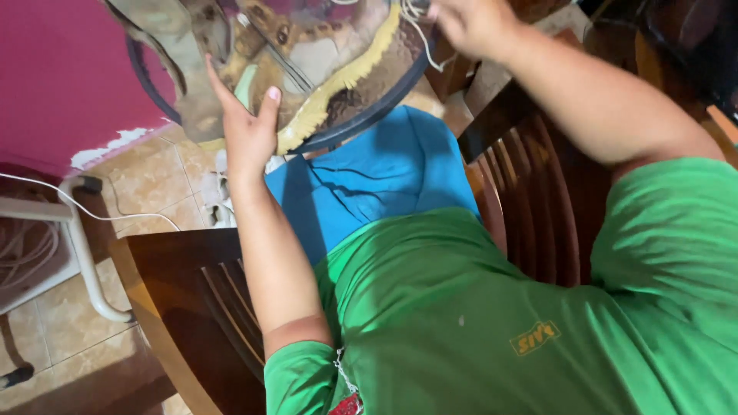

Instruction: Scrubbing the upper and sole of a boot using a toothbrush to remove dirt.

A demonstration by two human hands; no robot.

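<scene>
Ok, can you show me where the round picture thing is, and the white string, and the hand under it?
round hoop (pixel 361 119): head view, on its dark rim at the lower right.
white string (pixel 423 42): head view, on the loose strand.
left hand (pixel 247 131): head view, middle of the hand.

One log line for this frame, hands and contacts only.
left hand: flat on round patterned panel | right hand: pinching white string at panel's top edge | seated, wooden chair
</scene>
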